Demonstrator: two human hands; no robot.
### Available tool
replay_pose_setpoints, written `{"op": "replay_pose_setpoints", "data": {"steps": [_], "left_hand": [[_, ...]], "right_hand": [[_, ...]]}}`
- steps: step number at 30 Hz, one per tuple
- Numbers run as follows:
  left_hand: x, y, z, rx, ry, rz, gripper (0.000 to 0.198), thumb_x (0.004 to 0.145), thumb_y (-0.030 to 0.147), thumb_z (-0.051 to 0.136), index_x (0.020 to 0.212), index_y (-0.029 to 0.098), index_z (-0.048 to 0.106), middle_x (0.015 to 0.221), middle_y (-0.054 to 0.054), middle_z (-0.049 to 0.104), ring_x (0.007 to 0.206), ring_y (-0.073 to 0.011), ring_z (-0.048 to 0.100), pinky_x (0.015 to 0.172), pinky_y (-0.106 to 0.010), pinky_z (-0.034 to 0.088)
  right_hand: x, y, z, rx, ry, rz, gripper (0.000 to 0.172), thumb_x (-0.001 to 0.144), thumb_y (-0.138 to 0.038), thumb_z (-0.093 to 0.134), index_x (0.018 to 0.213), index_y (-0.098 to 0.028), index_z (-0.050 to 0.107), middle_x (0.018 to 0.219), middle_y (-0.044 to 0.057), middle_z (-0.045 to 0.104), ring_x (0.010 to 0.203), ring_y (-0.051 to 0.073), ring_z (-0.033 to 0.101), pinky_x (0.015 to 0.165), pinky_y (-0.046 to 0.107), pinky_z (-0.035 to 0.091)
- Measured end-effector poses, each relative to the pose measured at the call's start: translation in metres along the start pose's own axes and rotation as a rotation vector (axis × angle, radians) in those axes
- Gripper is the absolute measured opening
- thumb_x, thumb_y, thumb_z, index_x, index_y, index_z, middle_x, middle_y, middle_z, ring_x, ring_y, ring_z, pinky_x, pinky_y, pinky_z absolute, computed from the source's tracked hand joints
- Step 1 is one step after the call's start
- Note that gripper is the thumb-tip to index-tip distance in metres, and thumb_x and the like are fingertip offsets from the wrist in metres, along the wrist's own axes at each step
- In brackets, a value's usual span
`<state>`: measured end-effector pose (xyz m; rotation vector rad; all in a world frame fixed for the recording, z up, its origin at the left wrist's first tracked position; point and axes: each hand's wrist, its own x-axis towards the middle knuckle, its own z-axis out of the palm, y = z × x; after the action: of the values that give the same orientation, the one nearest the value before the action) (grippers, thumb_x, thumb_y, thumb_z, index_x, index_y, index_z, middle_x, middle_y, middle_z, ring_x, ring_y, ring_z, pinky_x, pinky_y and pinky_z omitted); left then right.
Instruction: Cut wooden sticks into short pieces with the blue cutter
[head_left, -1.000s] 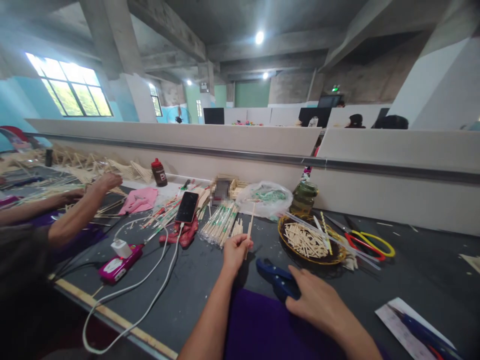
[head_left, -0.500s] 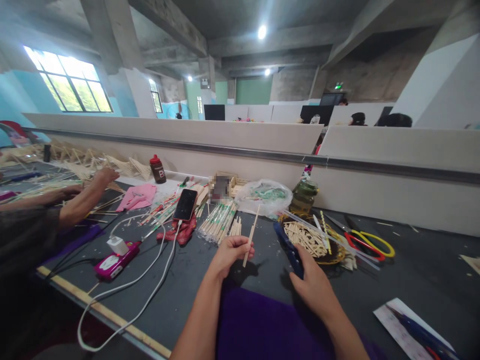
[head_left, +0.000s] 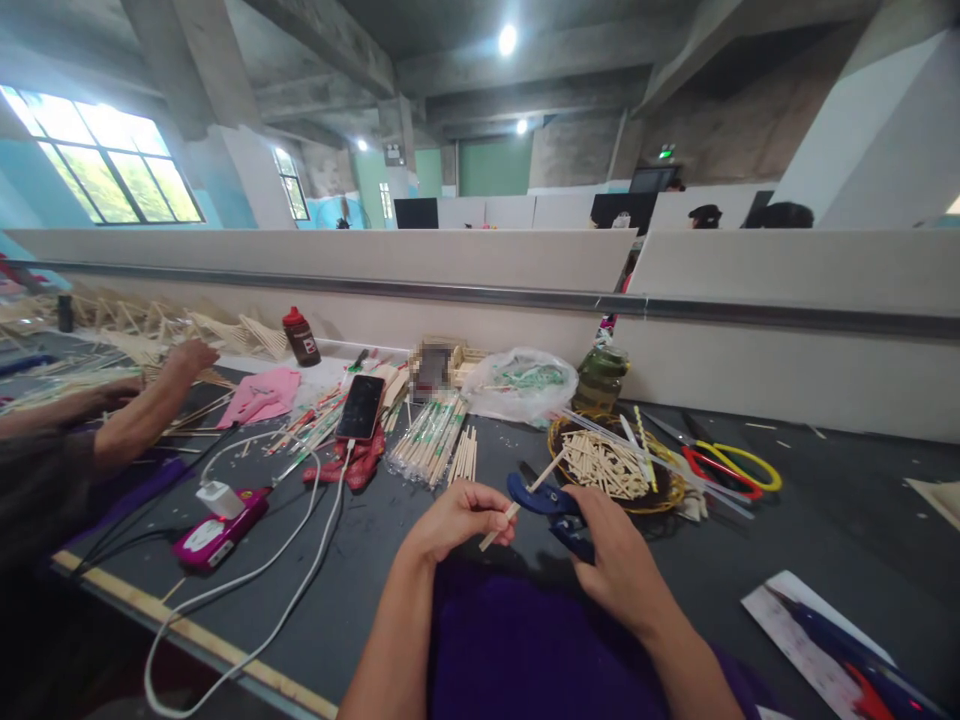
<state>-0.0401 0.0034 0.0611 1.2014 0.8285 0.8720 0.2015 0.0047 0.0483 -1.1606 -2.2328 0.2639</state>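
My left hand pinches a thin wooden stick, which slants up to the right. In my right hand is a dark blue hand cutter; its hooked jaw lies across the stick, with the dark blade lifted above. Just behind the cutter, a round wicker basket holds many short cut stick pieces. Beyond my left hand lie several loose sticks and plastic-wrapped sticks.
A phone on a white cable and a pink power strip are to the left. A green jar, a plastic bag and scissors stand or lie behind. Another person's arm reaches in at far left.
The cutter has moved left from beside the stick, and its jaw now sits across it. The stick has tilted from nearly upright to slanting right. The view has shifted slightly.
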Motion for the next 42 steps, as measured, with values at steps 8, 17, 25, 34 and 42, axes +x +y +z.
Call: {"op": "replay_pose_setpoints", "data": {"steps": [8,17,25,34,42], "left_hand": [[-0.001,0.003,0.000,0.035,-0.002,-0.020,0.032,0.068,0.041,0.074,0.080,0.012,0.073,0.067,-0.007,0.069,0.058,-0.0136,0.059,0.056,-0.023,0.042],[-0.002,0.003,-0.005,0.076,-0.011,-0.033,0.032,0.070,0.040,0.073,0.081,0.011,0.072,0.067,-0.007,0.068,0.057,-0.0125,0.058,0.055,-0.021,0.042],[-0.003,0.000,-0.011,0.058,0.011,-0.100,0.032,0.069,0.039,0.075,0.083,0.011,0.071,0.067,-0.005,0.068,0.056,-0.0100,0.059,0.057,-0.020,0.045],[0.002,-0.009,-0.017,0.030,0.061,-0.144,0.031,0.067,0.036,0.077,0.082,0.011,0.069,0.067,-0.005,0.067,0.055,-0.0088,0.059,0.055,-0.018,0.045],[0.008,-0.013,-0.020,0.033,0.100,-0.148,0.029,0.068,0.035,0.077,0.080,0.011,0.068,0.065,-0.003,0.065,0.053,-0.0078,0.056,0.053,-0.018,0.044]], "right_hand": [[-0.001,-0.002,-0.004,0.015,-0.038,0.023,0.058,0.065,-0.010,0.050,0.122,-0.020,0.044,0.114,0.011,0.055,0.106,0.026,0.052,0.093,0.040,0.041],[-0.003,0.000,0.001,0.117,-0.076,0.054,0.050,0.070,-0.013,0.051,0.120,-0.020,0.048,0.113,0.009,0.060,0.107,0.023,0.057,0.091,0.033,0.043],[-0.001,-0.010,0.008,0.172,-0.195,0.174,0.020,0.083,-0.026,0.049,0.102,-0.022,0.052,0.089,0.004,0.065,0.078,0.019,0.061,0.070,0.027,0.042],[0.009,-0.011,0.015,0.164,-0.261,0.250,0.016,0.084,-0.037,0.052,0.085,-0.021,0.051,0.072,0.001,0.062,0.067,0.016,0.057,0.062,0.024,0.034],[0.017,-0.003,0.023,0.172,-0.259,0.220,0.014,0.082,-0.034,0.055,0.080,-0.020,0.050,0.071,0.001,0.060,0.064,0.014,0.052,0.058,0.023,0.029]]}}
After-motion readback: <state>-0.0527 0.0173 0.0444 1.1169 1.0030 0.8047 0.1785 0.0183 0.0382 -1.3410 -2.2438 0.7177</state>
